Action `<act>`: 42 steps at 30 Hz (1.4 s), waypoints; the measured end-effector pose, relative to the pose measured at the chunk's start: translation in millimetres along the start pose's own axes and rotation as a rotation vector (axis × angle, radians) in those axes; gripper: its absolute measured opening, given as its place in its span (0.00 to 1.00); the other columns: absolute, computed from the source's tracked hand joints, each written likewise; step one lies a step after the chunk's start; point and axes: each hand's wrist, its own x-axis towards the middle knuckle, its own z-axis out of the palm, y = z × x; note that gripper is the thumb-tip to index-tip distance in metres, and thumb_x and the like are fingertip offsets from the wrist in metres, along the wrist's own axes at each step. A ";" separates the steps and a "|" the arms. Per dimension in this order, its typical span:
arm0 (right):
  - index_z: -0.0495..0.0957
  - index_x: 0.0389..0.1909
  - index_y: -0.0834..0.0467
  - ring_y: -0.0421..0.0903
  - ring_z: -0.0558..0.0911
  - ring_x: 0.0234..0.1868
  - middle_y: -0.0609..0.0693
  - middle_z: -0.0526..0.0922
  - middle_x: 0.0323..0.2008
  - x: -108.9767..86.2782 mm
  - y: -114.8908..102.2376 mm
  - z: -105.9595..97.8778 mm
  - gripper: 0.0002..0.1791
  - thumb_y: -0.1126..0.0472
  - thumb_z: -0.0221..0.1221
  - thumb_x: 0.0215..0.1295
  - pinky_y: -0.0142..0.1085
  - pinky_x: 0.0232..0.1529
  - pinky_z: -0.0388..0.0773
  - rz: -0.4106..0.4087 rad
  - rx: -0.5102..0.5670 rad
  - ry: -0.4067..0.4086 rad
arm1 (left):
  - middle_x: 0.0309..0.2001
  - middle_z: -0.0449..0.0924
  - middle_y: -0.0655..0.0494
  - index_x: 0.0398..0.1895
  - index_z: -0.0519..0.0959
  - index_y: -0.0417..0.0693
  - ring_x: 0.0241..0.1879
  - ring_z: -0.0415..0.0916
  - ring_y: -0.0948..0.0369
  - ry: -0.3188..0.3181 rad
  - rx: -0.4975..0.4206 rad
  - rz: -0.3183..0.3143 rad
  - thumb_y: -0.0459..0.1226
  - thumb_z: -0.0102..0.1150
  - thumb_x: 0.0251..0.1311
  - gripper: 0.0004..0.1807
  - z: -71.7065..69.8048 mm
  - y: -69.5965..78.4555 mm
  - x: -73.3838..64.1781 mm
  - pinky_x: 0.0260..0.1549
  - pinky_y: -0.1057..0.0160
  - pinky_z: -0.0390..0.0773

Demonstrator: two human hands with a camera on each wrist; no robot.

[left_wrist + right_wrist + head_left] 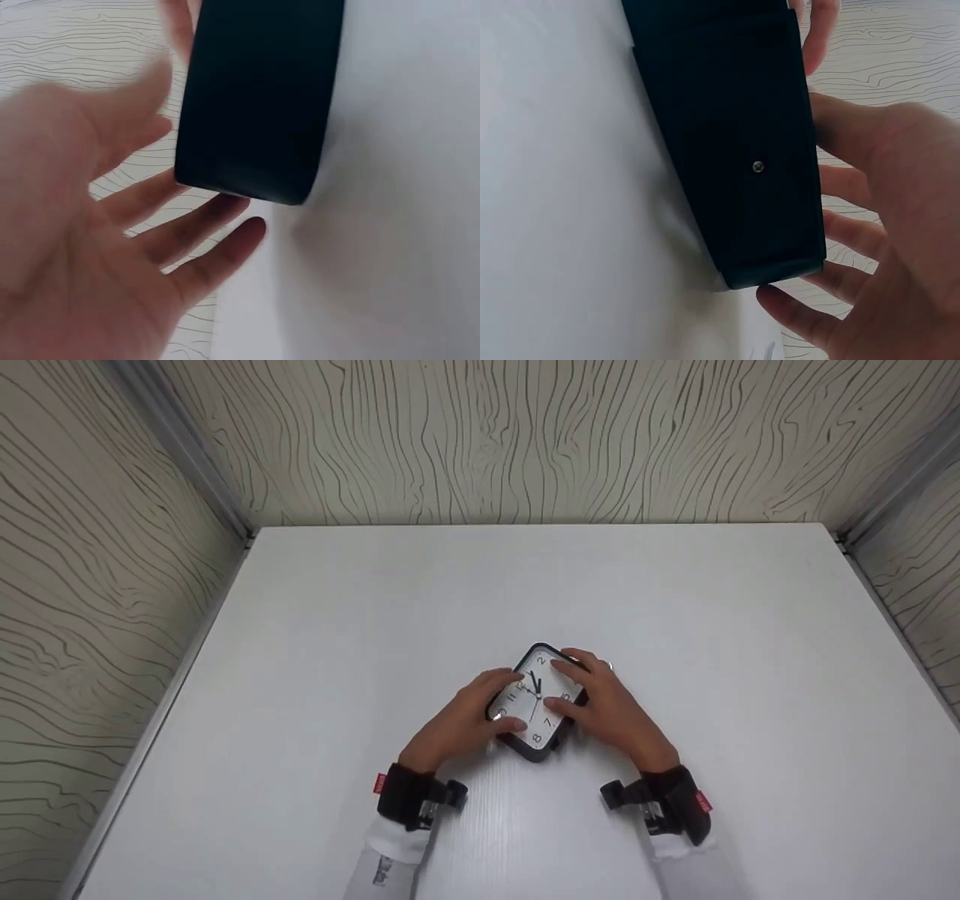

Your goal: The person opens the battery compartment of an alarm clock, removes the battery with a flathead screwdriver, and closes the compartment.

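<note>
Remotely, I'm seeing the left hand (459, 723) and right hand (616, 711) gripping the clock (537, 694) from opposite sides, presumably to steady it

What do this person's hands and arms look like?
The left hand and right hand are bare. Each wrist has a black strap with a small red tag and a stubby black attachment. The sleeves are whitish; the left one bears dark print.

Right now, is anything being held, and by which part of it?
A clock: the left hand grips its twelve-o'clock side, the right hand the opposite side.
</note>
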 end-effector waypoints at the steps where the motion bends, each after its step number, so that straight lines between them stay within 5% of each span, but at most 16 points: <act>1: 0.72 0.66 0.53 0.57 0.63 0.72 0.54 0.63 0.72 0.1 -0.4 -0.9 0.34 0.45 0.64 0.60 0.55 0.69 0.63 0.002 -0.005 -0.001 | 0.74 0.57 0.57 0.72 0.62 0.61 0.70 0.61 0.58 -0.020 0.023 0.007 0.53 0.65 0.56 0.40 0.6 0.8 0.3 0.66 0.55 0.67; 7: 0.72 0.65 0.56 0.60 0.60 0.73 0.47 0.53 0.77 -0.6 -4.0 -8.0 0.34 0.44 0.64 0.61 0.56 0.68 0.64 0.047 -0.049 -0.014 | 0.77 0.47 0.56 0.74 0.57 0.67 0.73 0.55 0.55 -0.066 0.045 -0.034 0.53 0.73 0.47 0.50 2.9 2.4 0.3 0.66 0.53 0.67; 14: 0.74 0.63 0.55 0.51 0.73 0.55 0.46 0.60 0.74 -3.0 -6.6 -14.7 0.29 0.49 0.63 0.63 0.45 0.54 0.72 0.112 -0.110 -0.016 | 0.76 0.53 0.51 0.73 0.60 0.60 0.75 0.53 0.51 -0.011 0.014 -0.050 0.47 0.71 0.51 0.45 -6.6 -3.3 -0.4 0.70 0.49 0.60; 20: 0.71 0.65 0.55 0.57 0.69 0.67 0.47 0.62 0.73 -4.6 -7.2 -15.2 0.30 0.47 0.62 0.64 0.52 0.64 0.68 0.162 -0.086 -0.038 | 0.72 0.61 0.53 0.72 0.62 0.55 0.71 0.60 0.52 0.060 -0.026 -0.053 0.42 0.69 0.53 0.42 -15.0 -8.3 -2.4 0.69 0.52 0.63; 27: 0.72 0.64 0.57 0.60 0.64 0.71 0.50 0.65 0.72 -2.9 -7.1 -16.6 0.29 0.51 0.63 0.64 0.56 0.69 0.63 0.151 -0.054 -0.045 | 0.77 0.48 0.51 0.75 0.55 0.69 0.76 0.48 0.51 -0.020 0.005 -0.070 0.53 0.75 0.45 0.53 -9.0 -1.9 -4.3 0.69 0.45 0.60; 33: 0.77 0.58 0.63 0.58 0.72 0.67 0.57 0.76 0.63 -1.0 -6.8 -20.6 0.24 0.57 0.64 0.63 0.52 0.67 0.67 0.115 -0.040 -0.001 | 0.78 0.43 0.46 0.74 0.58 0.64 0.76 0.46 0.46 -0.019 0.015 -0.073 0.49 0.74 0.47 0.50 -6.0 1.7 -3.0 0.70 0.43 0.58; 42: 0.83 0.50 0.62 0.50 0.82 0.44 0.57 0.83 0.54 -2.3 -5.8 -21.5 0.19 0.63 0.68 0.57 0.43 0.44 0.79 0.103 0.006 0.053 | 0.78 0.36 0.42 0.75 0.58 0.57 0.75 0.49 0.43 -0.017 0.032 -0.065 0.42 0.70 0.54 0.45 -7.3 -0.2 -2.1 0.72 0.45 0.55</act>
